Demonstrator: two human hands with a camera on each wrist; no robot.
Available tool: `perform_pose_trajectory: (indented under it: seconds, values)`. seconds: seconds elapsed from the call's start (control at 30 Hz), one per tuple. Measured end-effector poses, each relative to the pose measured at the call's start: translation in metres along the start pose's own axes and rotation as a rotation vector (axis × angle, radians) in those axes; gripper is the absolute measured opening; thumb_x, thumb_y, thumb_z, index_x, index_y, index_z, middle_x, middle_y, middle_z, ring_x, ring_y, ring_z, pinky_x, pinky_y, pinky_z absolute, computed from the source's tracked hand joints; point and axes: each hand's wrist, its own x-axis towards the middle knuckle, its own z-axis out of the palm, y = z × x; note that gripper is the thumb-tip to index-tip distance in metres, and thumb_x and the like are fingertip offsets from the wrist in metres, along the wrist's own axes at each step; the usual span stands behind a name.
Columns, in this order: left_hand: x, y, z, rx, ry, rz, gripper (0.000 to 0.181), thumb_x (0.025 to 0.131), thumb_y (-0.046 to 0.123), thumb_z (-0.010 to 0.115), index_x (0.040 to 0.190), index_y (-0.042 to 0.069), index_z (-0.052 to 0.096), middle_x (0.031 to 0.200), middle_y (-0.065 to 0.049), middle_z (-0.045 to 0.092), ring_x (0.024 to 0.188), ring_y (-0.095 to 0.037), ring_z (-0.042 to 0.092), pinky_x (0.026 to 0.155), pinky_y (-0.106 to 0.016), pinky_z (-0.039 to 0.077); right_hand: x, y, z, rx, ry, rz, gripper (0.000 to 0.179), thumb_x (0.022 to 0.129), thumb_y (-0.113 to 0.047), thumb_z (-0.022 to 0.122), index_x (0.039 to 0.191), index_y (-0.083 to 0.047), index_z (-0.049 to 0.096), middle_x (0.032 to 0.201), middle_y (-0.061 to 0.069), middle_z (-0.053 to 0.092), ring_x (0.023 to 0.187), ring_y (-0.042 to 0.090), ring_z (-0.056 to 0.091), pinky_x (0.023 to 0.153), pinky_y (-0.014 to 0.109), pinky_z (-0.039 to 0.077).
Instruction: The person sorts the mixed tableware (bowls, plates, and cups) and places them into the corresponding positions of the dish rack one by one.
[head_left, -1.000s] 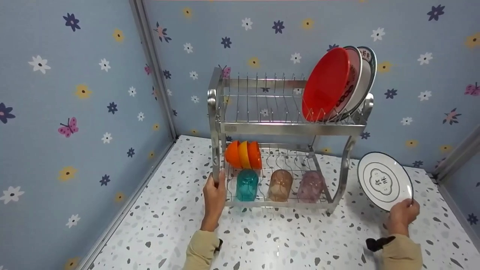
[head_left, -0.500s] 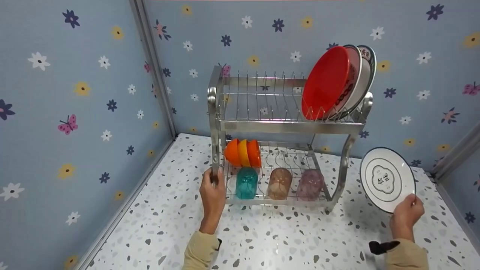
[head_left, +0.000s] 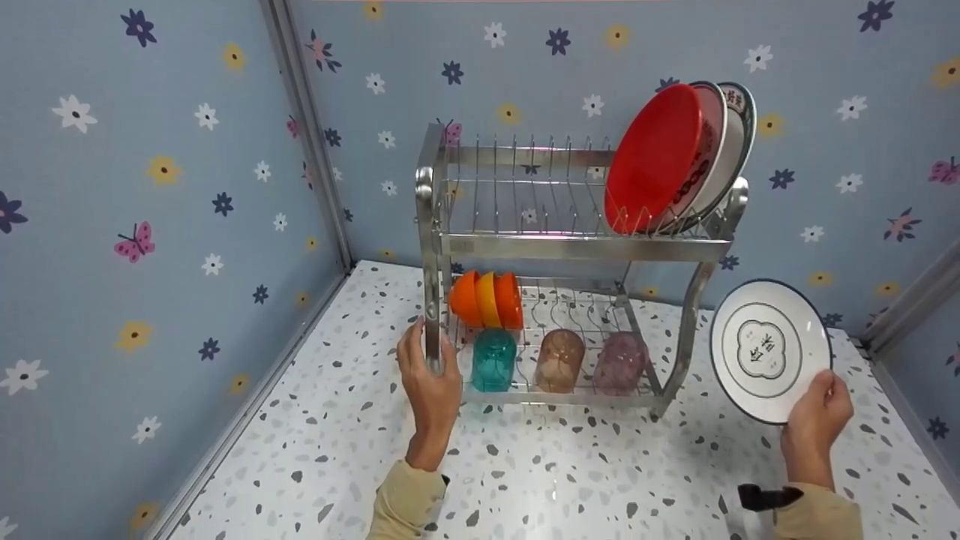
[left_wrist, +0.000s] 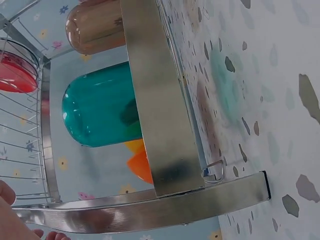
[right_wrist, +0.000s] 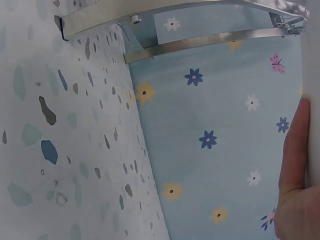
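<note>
In the head view my right hand [head_left: 817, 416] pinches the lower right rim of a white plate [head_left: 769, 352] with a dark rim, held tilted up right of the steel dish rack [head_left: 585, 246]. In the right wrist view the thumb [right_wrist: 295, 150] lies along the plate's pale edge [right_wrist: 315, 135]. My left hand [head_left: 433, 382] is at the rack's left leg [head_left: 431, 277], thumb and fingers spread on either side of it, with a gap at the thumb. Only fingertips of that hand show in the left wrist view, by the rack's side bar [left_wrist: 125, 215].
A red plate [head_left: 652, 161] and patterned plates [head_left: 726, 161] stand at the upper tier's right. Nested orange bowls [head_left: 486, 300], a teal glass [head_left: 493, 361], an amber glass [head_left: 560, 361] and a pink glass [head_left: 621, 364] occupy the lower tier. Flowered walls enclose the speckled table [head_left: 555, 472].
My left hand's fingers have loosened and spread from the rack leg. My right hand has raised the plate slightly, turning its face more toward the camera. The dishes on the rack stay in place.
</note>
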Motion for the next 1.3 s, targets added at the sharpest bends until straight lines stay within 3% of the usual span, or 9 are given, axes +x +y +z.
perform_pose_trajectory:
  seconds: [0.2,0.43,0.57,0.73,0.87,1.13,1.3]
  values:
    - [-0.002,0.009,0.003,-0.007,0.053,0.098,0.041,0.097,0.001,0.067,0.136,-0.005,0.057,0.131,-0.02,0.054,0.118,-0.029,0.056,0.097,-0.048,0.054,-0.014,-0.006,0.011,-0.026,-0.047,-0.06,0.017,0.11,-0.03,0.048,0.108,-0.021,0.062,0.1,-0.012,0.062,0.096,0.002,0.06,0.08,0.012,0.047]
    - [-0.007,0.022,0.006,-0.05,0.05,0.141,0.031,0.095,-0.003,0.066,0.126,-0.005,0.062,0.123,-0.014,0.061,0.115,-0.026,0.059,0.107,-0.027,0.046,-0.036,-0.014,0.018,-0.013,-0.105,-0.14,0.021,0.109,-0.03,0.051,0.109,-0.014,0.065,0.096,-0.009,0.068,0.088,0.004,0.064,0.073,0.013,0.05]
    - [-0.011,0.029,0.009,-0.079,0.047,0.156,0.028,0.095,-0.003,0.066,0.123,-0.005,0.061,0.117,-0.013,0.063,0.11,-0.025,0.061,0.103,-0.03,0.049,-0.049,-0.016,0.022,0.015,-0.151,-0.158,0.022,0.108,-0.029,0.053,0.111,-0.013,0.067,0.097,-0.008,0.07,0.086,0.004,0.067,0.072,0.013,0.051]
    - [-0.016,0.039,0.013,-0.101,0.017,0.192,0.03,0.095,-0.002,0.066,0.124,0.0,0.061,0.115,-0.011,0.065,0.106,-0.024,0.062,0.098,-0.036,0.052,-0.062,-0.018,0.03,0.008,-0.188,-0.179,0.02,0.108,-0.026,0.054,0.112,-0.012,0.068,0.099,-0.006,0.069,0.086,0.004,0.066,0.072,0.013,0.051]
    - [-0.02,0.046,0.014,-0.096,-0.01,0.215,0.032,0.094,-0.001,0.067,0.125,0.002,0.061,0.117,-0.011,0.065,0.106,-0.023,0.063,0.099,-0.029,0.05,-0.072,-0.02,0.035,-0.032,-0.209,-0.212,0.021,0.108,-0.026,0.054,0.112,-0.01,0.067,0.099,-0.003,0.066,0.084,0.006,0.063,0.069,0.013,0.051]
    - [-0.028,0.056,0.018,-0.153,-0.083,0.287,0.039,0.092,-0.001,0.066,0.13,0.0,0.06,0.116,-0.011,0.063,0.106,-0.024,0.061,0.096,-0.028,0.053,-0.088,-0.024,0.04,-0.029,-0.253,-0.216,0.024,0.107,-0.026,0.055,0.114,-0.006,0.067,0.099,0.001,0.065,0.084,0.008,0.063,0.068,0.014,0.051]
    - [-0.034,0.061,0.023,-0.192,-0.161,0.36,0.042,0.092,0.0,0.066,0.133,0.001,0.06,0.123,-0.012,0.062,0.11,-0.025,0.061,0.096,-0.029,0.054,-0.095,-0.027,0.045,-0.069,-0.3,-0.231,0.032,0.108,-0.027,0.054,0.126,-0.002,0.064,0.103,0.001,0.067,0.089,0.01,0.064,0.074,0.014,0.052]
